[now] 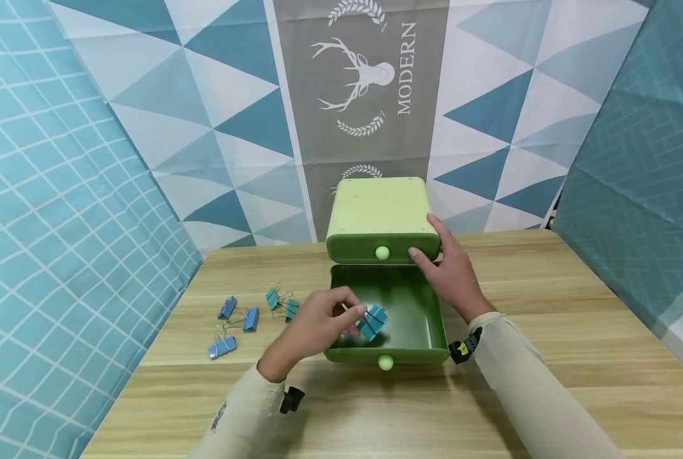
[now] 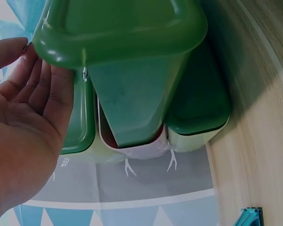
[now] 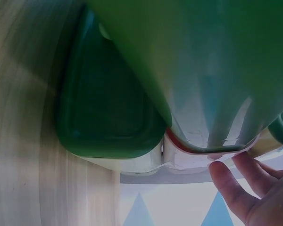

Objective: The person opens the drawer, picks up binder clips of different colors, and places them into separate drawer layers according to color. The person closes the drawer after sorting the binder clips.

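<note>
Between thumb and fingertips, my left hand [image 1: 322, 324] pinches a teal binder clip [image 1: 372, 322] over a pulled-out green drawer [image 1: 416, 355]. The left wrist view shows this hand [image 2: 30, 108] beside the drawer front, with most of the clip hidden. My right hand [image 1: 455, 275] rests on the front right corner of the light green drawer cabinet [image 1: 384, 205], thumb on the upper drawer's front and fingers over the side. In the right wrist view, extended fingers [image 3: 233, 188] touch the cabinet's edge beside the pulled-out drawer.
Left of the drawer, several binder clips lie on the wooden table [image 1: 548, 357]: blue ones [image 1: 222, 347] farther left and teal ones [image 1: 273, 298] closer. A round knob [image 1: 385, 363] sticks out from the open drawer. Behind the cabinet hangs a patterned cloth [image 1: 370, 146].
</note>
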The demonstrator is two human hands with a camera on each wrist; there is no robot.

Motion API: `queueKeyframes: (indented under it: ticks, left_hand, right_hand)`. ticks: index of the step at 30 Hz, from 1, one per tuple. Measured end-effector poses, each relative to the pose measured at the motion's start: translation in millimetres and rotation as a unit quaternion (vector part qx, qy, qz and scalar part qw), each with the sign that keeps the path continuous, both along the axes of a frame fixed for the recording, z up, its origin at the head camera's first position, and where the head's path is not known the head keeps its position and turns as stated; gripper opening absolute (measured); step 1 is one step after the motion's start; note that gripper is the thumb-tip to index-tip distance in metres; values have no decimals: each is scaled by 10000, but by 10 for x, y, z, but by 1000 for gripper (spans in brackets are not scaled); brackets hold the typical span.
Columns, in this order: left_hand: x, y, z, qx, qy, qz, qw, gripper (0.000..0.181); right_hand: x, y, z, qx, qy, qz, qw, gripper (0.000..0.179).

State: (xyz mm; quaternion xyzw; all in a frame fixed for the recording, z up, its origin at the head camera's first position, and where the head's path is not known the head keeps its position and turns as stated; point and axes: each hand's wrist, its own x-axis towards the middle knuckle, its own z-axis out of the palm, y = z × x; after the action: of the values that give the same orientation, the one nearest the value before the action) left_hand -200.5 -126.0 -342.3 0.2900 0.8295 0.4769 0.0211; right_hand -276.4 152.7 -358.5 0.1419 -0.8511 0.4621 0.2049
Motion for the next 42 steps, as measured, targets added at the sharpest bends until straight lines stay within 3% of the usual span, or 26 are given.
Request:
queueKeyframes:
  ticks: [10, 18, 30, 42]
  left_hand:
    - [-27, 147, -14, -202, -179, -378, 9989, 11]
    - [-41, 265, 0, -471, 4, -607, 9970, 11]
    - [-64, 434, -16, -844, 144, -670, 9941, 12]
    - [-82, 467, -34, -905, 133, -683, 9935, 13]
  right_hand:
    - [-7, 5, -9, 19, 44, -49, 10000, 75]
    - [-8, -4, -17, 25, 111, -35, 9999, 75]
    - [-15, 9, -19, 40, 148, -24, 9999, 76]
    - [-8, 4, -23, 8, 128, 22, 9999, 75]
